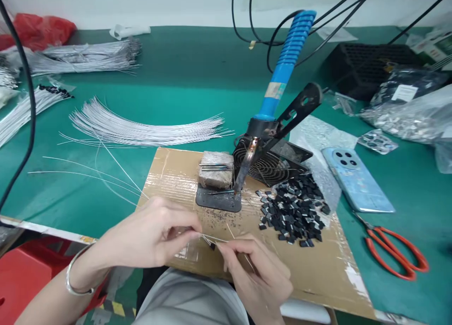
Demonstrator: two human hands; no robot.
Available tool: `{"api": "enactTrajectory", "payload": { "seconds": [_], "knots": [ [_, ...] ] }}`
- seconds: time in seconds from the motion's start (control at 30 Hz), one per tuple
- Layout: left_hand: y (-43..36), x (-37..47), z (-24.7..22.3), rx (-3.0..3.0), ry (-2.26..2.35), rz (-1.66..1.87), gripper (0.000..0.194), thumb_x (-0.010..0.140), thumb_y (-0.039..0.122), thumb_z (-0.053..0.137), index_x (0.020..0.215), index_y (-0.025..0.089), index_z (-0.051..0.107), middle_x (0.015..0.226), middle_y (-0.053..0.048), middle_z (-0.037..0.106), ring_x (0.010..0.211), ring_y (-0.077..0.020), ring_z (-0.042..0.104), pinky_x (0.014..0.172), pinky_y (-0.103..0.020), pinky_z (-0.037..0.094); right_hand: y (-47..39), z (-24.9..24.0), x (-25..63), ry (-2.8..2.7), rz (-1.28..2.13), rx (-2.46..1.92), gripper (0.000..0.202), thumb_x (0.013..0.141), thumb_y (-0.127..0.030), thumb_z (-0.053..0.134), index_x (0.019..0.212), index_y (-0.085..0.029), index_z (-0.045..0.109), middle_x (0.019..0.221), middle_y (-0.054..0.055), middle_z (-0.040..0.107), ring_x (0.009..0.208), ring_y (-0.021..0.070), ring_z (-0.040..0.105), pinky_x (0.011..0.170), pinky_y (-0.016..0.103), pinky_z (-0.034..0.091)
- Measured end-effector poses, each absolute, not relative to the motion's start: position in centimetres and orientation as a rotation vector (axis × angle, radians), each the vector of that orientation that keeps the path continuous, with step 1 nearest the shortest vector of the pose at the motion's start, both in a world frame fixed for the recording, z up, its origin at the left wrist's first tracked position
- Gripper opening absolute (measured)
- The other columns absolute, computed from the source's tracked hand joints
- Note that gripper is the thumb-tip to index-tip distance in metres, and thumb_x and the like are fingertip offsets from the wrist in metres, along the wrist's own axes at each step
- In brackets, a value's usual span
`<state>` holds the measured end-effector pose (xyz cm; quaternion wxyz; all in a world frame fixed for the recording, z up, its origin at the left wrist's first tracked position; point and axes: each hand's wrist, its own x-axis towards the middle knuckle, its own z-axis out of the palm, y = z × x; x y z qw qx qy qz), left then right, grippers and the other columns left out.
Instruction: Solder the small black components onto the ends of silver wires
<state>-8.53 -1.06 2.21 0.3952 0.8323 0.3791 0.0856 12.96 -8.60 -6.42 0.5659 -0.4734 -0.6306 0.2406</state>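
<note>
My left hand (169,231) pinches several thin white wires, whose long tails run out to the left past the cardboard. Close in front of it, my right hand (252,268) is closed with thumb and forefinger on white wire (212,238) stretching between the hands. A small black piece (212,245) shows among the wire ends; whether it is attached, I cannot tell. Both hands are over the front of a cardboard sheet (307,280). Beyond them, a blue-handled soldering iron (282,71) leans in a black stand, its tip pointing down near a metal plate (219,202).
Right of the iron lies a pile of small black parts (300,212), with a black fan (264,162) behind it. A phone (356,179) and red-handled pliers (395,252) are at right. White wire bundles (148,130) lie at left. A black cable (31,113) hangs at the left edge.
</note>
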Motion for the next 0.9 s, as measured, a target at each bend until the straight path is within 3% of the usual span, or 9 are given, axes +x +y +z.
{"api": "enactTrajectory", "payload": {
  "seconds": [0.13,0.27,0.37,0.53,0.73,0.9],
  "knots": [
    [-1.9,-7.0,1.9,2.068,1.031,0.266,0.022,0.103,0.017,0.054,0.089,0.018,0.071,0.070,0.002,0.063,0.059,-0.0110,0.052,0.056,-0.026,0.033,-8.8,-6.9,12.4,-1.284,0.624,-1.241,0.020,0.093,-0.010,0.074,0.077,-0.021,0.067,0.057,-0.006,0.061,0.047,0.0093,0.056,0.048,0.021,0.043],
    [-1.7,-6.8,2.1,2.097,1.051,0.279,0.026,0.105,0.020,0.051,0.087,0.016,0.070,0.068,0.002,0.061,0.059,-0.0114,0.048,0.057,-0.028,0.032,-8.9,-7.1,13.5,-1.144,0.875,-1.292,0.030,0.105,-0.028,0.058,0.078,-0.020,0.070,0.062,-0.002,0.060,0.051,0.0124,0.057,0.050,0.025,0.043],
    [-1.3,-6.7,2.5,2.129,1.018,0.238,0.023,0.102,0.017,0.054,0.085,0.016,0.070,0.064,0.003,0.055,0.059,-0.0116,0.045,0.061,-0.028,0.034,-8.7,-7.0,14.5,-1.217,0.991,-1.230,0.031,0.105,-0.034,0.053,0.085,-0.020,0.072,0.067,-0.001,0.058,0.056,0.0139,0.055,0.053,0.026,0.041],
    [-0.3,-6.6,2.6,1.942,0.905,0.141,0.020,0.096,0.018,0.060,0.079,0.016,0.070,0.058,0.006,0.046,0.053,-0.0096,0.034,0.052,-0.026,0.027,-8.4,-6.7,15.0,-1.492,1.084,-1.075,0.010,0.094,-0.024,0.069,0.085,-0.021,0.068,0.074,-0.001,0.059,0.061,0.0124,0.055,0.053,0.023,0.041],
    [0.5,-6.4,1.4,1.550,0.797,0.115,0.021,0.091,0.022,0.064,0.071,0.017,0.062,0.056,0.006,0.046,0.049,-0.0082,0.032,0.045,-0.022,0.024,-8.9,-6.3,15.0,-1.499,0.999,-1.044,0.017,0.095,-0.010,0.067,0.082,-0.021,0.066,0.069,-0.002,0.057,0.059,0.0120,0.053,0.050,0.024,0.039],
    [-0.8,-6.0,0.8,1.812,0.940,0.164,0.017,0.096,0.024,0.060,0.082,0.016,0.068,0.057,0.006,0.049,0.049,-0.0094,0.040,0.050,-0.023,0.030,-8.8,-6.1,15.3,-1.559,0.919,-1.096,0.020,0.097,-0.007,0.061,0.083,-0.021,0.062,0.071,-0.002,0.054,0.059,0.0118,0.050,0.050,0.024,0.037]
  ]
}}
